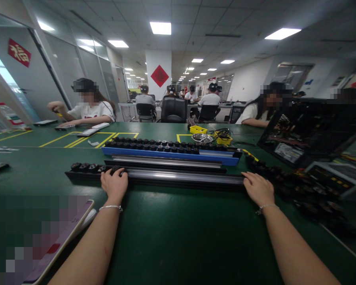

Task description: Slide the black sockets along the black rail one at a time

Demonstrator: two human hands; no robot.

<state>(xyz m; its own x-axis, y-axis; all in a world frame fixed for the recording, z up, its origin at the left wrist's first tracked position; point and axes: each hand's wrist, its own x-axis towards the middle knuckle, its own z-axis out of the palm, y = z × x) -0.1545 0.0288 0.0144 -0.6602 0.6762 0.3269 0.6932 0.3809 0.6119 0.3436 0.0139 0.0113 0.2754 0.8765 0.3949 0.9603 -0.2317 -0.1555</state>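
A long black rail with a shiny grey channel lies across the green table in front of me. Several small black parts sit in a row at its left end. My left hand is closed over the row's inner end, its fingers curled on the parts and the rail. At the opposite end, my right hand grips the rail with fingertips and thumb. Just behind lies a shorter dark rail. Beyond that, a blue rail carries two rows of similar black parts.
Loose black parts are heaped to the right, near an open computer case and a grey power supply box. A metal dish and yellow trays stand behind. A phone lies front left. People sit across the table.
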